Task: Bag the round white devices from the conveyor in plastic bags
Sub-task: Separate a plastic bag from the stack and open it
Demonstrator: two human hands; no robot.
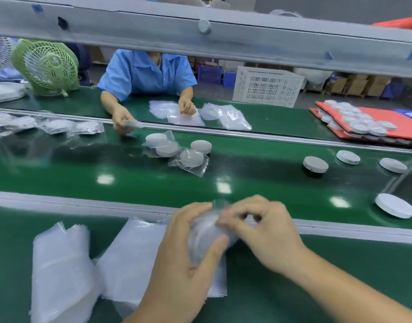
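Gripped a round white device (206,231), already inside a plastic bag (220,205), with the left hand (184,252) at 6 o'clock, thumb curled over its near rim. Pinched the bag's top with curled fingers of the right hand (267,227). Noted two stacks of empty bags (60,264) at 8 o'clock on the counter (340,264), bagged devices (167,149) at 12 o'clock on the conveyor (83,173), loose devices (315,164) from 2 to 3 o'clock.

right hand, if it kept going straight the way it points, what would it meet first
The right hand points left at the bagged device it pinches. Just past that, likely the left hand, though depth is unclear.
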